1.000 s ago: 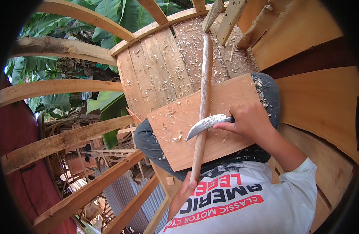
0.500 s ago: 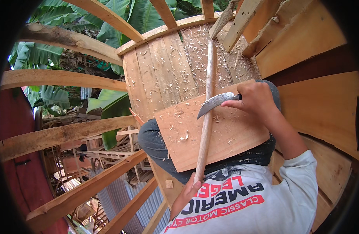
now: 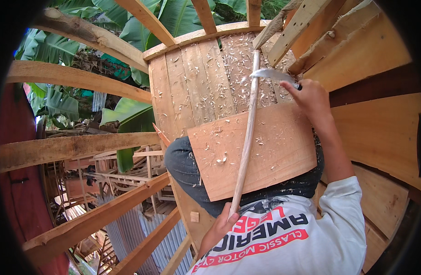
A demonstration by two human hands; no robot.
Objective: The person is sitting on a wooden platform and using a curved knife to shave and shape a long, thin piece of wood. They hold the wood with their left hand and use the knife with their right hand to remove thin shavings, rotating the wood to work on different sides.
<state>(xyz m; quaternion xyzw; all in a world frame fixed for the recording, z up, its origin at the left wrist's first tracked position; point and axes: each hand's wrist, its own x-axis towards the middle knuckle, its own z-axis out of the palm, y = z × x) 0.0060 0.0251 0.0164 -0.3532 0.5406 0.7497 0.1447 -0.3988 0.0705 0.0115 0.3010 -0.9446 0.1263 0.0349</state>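
Note:
A long, pale wooden stick [image 3: 248, 142] slants from my belly across my lap and over the plank floor. My left hand [image 3: 224, 224] is closed around its near end, close to my shirt. In my right hand [image 3: 311, 95] is the dark handle of a knife with a curved blade [image 3: 271, 74]. The blade lies across the stick near its far end, its tip reaching just past the stick's left side. Under the stick, a flat wooden board [image 3: 279, 146] rests on my legs, sprinkled with curled shavings.
Shavings litter the plank floor [image 3: 192, 87] ahead, bounded by a curved wooden rim [image 3: 206, 34]. Wooden beams [image 3: 77, 146] radiate outward on the left, with a drop and corrugated sheets [image 3: 128, 236] below. Wooden panels [image 3: 380, 133] stand close on my right. A small wood block [image 3: 194, 217] lies by my left hip.
My right hand and the knife have moved away from me along the stick, from over the board to near its far end. My left hand keeps its grip.

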